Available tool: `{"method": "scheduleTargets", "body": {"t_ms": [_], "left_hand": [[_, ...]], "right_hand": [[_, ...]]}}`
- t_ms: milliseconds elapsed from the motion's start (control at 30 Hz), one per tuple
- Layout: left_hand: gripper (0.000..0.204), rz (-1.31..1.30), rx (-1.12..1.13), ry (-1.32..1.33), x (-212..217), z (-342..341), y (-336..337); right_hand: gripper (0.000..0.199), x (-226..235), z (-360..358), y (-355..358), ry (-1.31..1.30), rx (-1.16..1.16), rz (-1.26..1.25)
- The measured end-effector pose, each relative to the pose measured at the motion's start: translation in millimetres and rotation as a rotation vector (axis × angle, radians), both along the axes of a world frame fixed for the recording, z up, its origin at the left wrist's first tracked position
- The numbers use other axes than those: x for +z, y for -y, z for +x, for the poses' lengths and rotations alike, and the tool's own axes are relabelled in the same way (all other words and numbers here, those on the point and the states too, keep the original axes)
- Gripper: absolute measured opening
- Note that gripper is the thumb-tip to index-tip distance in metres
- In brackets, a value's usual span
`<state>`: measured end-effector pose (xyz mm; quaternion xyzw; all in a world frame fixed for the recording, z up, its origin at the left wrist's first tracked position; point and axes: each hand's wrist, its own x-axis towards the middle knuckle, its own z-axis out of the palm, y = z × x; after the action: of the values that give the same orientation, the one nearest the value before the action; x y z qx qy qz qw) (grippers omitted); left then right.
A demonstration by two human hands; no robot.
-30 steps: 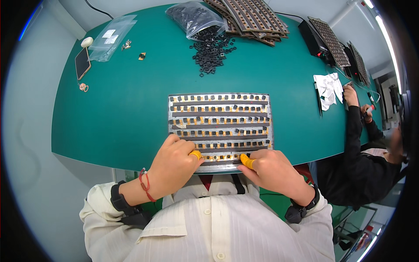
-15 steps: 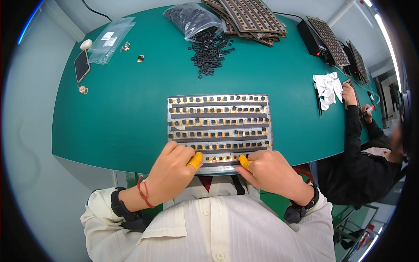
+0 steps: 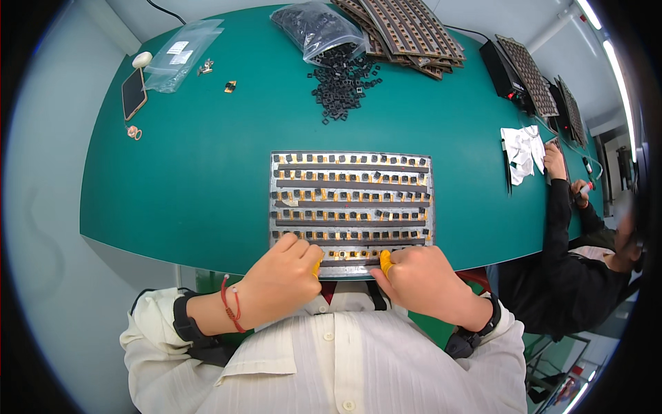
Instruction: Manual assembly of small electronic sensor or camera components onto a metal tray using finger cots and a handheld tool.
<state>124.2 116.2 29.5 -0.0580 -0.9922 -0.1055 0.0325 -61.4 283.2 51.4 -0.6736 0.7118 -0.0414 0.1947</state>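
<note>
A metal tray [image 3: 350,270] is lying at the near edge of a green table [image 3: 179,165].
It is bearing rows of small black parts [image 3: 332,159]; the left hand [image 3: 279,276] is resting nearly closed at its near left corner, the right hand [image 3: 431,279] likewise at the near right, both wearing yellow finger covers [image 3: 385,261]; whether either is gripping anything, one cannot tell; beyond, loose black squares [image 3: 339,96] are lying before a clear bag [image 3: 314,29], stacked trays [image 3: 414,31] sitting beside it.
</note>
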Motion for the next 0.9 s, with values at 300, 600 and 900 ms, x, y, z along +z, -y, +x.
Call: {"method": "scheduleTargets", "body": {"t_ms": [300, 600, 900], "left_hand": [[0.014, 0.205, 0.046, 0.038, 23, -40, 49], [0.026, 0.476, 0.585, -0.177, -21, -118, 125], [0.017, 0.301, 0.474, -0.111, -18, -124, 107]], "right_hand": [[0.038, 13, -34, 10, 0.186, 0.012, 0.146], [0.022, 10, -100, 88, 0.297, -0.258, -0.227], [0.032, -26, -108, 168, 0.268, -0.423, -0.148]]}}
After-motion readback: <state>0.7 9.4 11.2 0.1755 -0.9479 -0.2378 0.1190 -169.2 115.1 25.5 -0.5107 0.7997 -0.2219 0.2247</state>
